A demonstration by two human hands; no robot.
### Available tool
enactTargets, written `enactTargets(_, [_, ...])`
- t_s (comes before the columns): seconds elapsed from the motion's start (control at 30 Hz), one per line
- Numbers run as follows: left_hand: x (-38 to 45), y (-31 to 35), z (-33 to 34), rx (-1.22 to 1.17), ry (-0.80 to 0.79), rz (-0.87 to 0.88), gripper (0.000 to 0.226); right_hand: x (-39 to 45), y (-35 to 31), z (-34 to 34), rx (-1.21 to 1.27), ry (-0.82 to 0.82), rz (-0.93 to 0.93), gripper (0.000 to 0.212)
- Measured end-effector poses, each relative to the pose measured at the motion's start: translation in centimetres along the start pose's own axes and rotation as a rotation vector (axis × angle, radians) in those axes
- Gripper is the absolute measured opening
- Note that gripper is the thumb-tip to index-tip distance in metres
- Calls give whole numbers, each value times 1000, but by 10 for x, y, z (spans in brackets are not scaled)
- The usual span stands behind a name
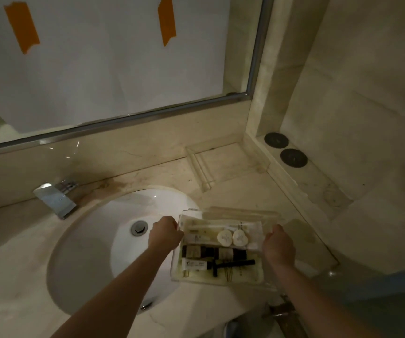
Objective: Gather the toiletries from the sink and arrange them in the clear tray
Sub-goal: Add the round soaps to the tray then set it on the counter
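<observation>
Head view: both hands hold the clear tray [221,279] by its two ends, at the right edge of the sink [94,252], partly over the basin and partly over the worktop [13,276]. Left hand [166,231] has its fingers curled round the left end of the tray; right hand [278,243] has its fingers curled round the right end. Inside the tray lie the toiletries: two round white soaps [232,237] side by side, white sachets [221,226] behind them, two dark bottles [215,252] in a row, a white tube [195,265] and a black razor [230,263] near the front. Drain [139,228] of the sink is left of the left hand. Tap [56,197] stands at the back left of the basin. A second clear tray [206,176] stands on the worktop by the wall. Two dark round discs [285,149] lie on the ledge at the right. Mirror [99,57] is covered with white paper and orange tape [22,30].
</observation>
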State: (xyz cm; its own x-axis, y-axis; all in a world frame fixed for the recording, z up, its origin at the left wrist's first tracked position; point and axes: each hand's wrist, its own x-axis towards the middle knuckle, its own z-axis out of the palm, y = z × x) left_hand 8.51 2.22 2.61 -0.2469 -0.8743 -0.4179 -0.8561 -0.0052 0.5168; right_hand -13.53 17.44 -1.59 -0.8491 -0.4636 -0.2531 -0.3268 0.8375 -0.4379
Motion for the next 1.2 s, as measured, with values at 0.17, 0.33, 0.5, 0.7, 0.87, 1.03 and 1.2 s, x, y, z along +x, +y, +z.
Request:
enactTargets(0.17, [12,54,17,-29,50,-25,17,48,9,-16,45,-29,24,29])
enactTargets(0.33, [34,92,37,-103,98,-89,15,91,15,-26,134,-1,8,23])
enactTargets(0.5, [59,111,51,-235,133,-163,17,123,7,-34,156,3,-37,28])
enactTargets(0.7, [78,119,54,-330,231,-247,14,146,-11,-27,202,7,-40,30])
enactTargets(0.87, [85,123,51,-338,310,-268,13,161,-27,-21,233,-17,-73,24])
enactTargets(1.03, [85,117,53,-312,379,-290,34,171,-38,-22,224,-47,-134,23])
enactTargets(1.2, [90,97,46,-273,418,-322,25,162,-48,-2,274,-144,-133,22])
